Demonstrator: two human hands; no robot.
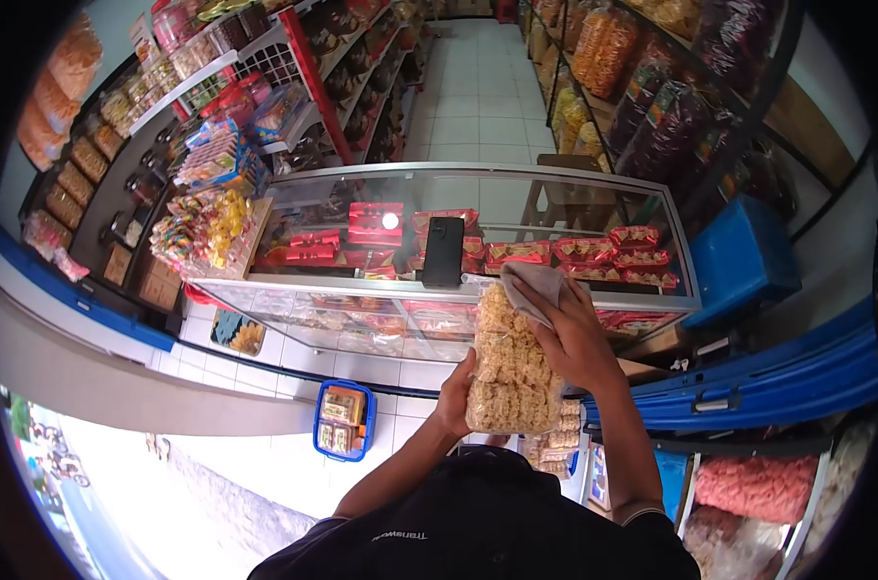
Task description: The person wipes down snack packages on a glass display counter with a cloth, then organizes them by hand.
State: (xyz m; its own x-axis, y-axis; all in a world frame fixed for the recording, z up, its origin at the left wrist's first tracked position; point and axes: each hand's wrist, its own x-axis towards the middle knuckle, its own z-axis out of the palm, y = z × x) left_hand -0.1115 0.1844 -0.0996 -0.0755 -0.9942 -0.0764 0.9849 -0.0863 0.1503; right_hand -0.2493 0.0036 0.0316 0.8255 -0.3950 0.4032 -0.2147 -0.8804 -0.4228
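A clear plastic pack of pale, crumbly snack blocks point(507, 372) is held up in front of my chest, before the glass display case. My left hand point(455, 396) grips the pack along its lower left side, the thumb pointing up against it. In my right hand point(576, 333) is a grey cloth point(534, 290), pressed against the upper right part of the pack with the fingers over it. Just beyond the pack, a black phone point(443, 253) lies on the glass top.
The glass display case point(352, 182) holds red snack packets. Lollipops point(202, 227) stand at its left end. A blue basket point(344, 420) with boxed goods sits on the floor at left. Stocked shelves flank a tiled aisle point(473, 87). A blue container point(744, 261) is at right.
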